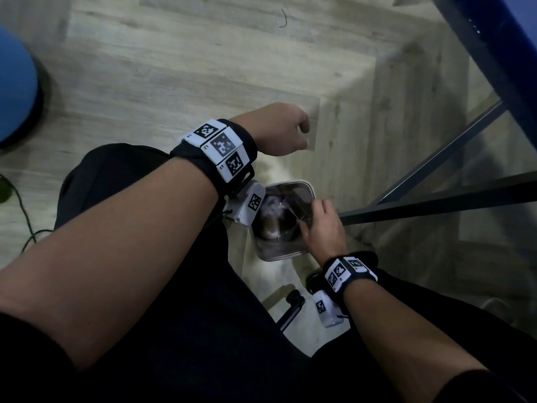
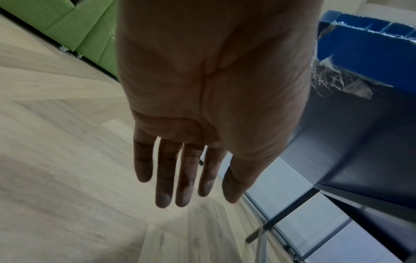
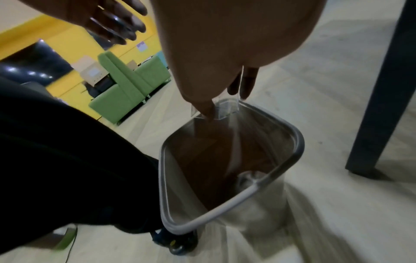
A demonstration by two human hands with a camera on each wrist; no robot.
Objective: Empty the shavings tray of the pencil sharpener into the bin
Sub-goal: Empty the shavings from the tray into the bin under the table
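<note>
My right hand [image 1: 308, 216] pinches a small clear plastic shavings tray [image 3: 223, 108] between thumb and fingers. It holds the tray tipped, open end down, just above the mouth of the bin [image 3: 281, 169]. The bin is a translucent container with a pale rim [image 1: 279, 258], standing on the floor between my knees and the table leg. Its dark inside holds some litter. My left hand [image 2: 198, 199] hovers above and beyond the bin with fingers loose and nothing in it. The same left hand [image 3: 117, 23] shows at the top left of the right wrist view. The sharpener itself is out of sight.
Dark metal table legs [image 1: 436, 205] and a glass pane stand right of the bin, under a blue edge [image 1: 494, 53]. A blue round object [image 1: 14, 82] and a cable [image 1: 20, 205] lie at the left. A green sofa [image 3: 130, 85] stands far off. My black trousers flank the bin.
</note>
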